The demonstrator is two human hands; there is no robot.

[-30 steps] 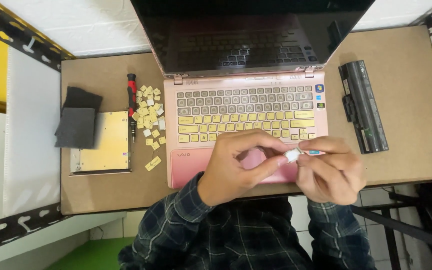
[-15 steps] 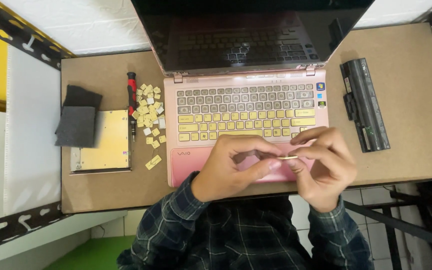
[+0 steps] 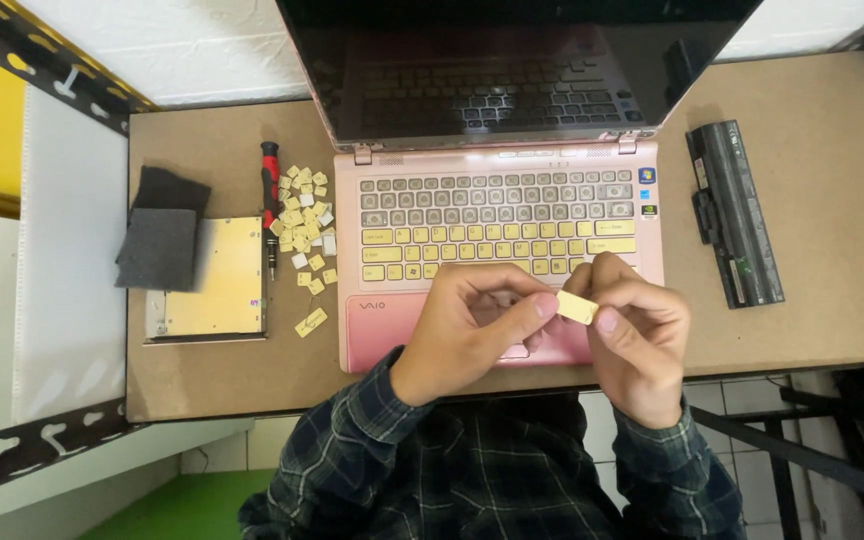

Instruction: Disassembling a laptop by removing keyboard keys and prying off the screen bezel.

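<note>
**Yellow keycap pinched between both hands over the pink laptop**

Grey foam pads [image 3: 160, 240] lie at the far left of the brown board table [image 3: 812, 290], overlapping a flat metal drive [image 3: 214, 280] with a yellow top face. At three o'clock from the drive we see a red-and-black screwdriver [image 3: 270, 205] lying lengthwise, and just beside it a loose pile of yellow keycaps [image 3: 304, 215], with one longer key [image 3: 310, 322] at six o'clock from the pile.

Next comes the pink laptop [image 3: 497, 215], lid open, its lower key rows yellow and its upper rows grey. Over its palm rest our left hand [image 3: 472, 335] curls in, thumb and fingers closed on the left end of a small yellow keycap [image 3: 576, 306]. Our right hand [image 3: 637, 335] grips the same keycap from its three o'clock side, so the piece sits between both hands, above the touchpad area and clear of the keyboard.

At the far right, a black battery pack [image 3: 734, 212] lies lengthwise on the table, apart from the laptop.
</note>
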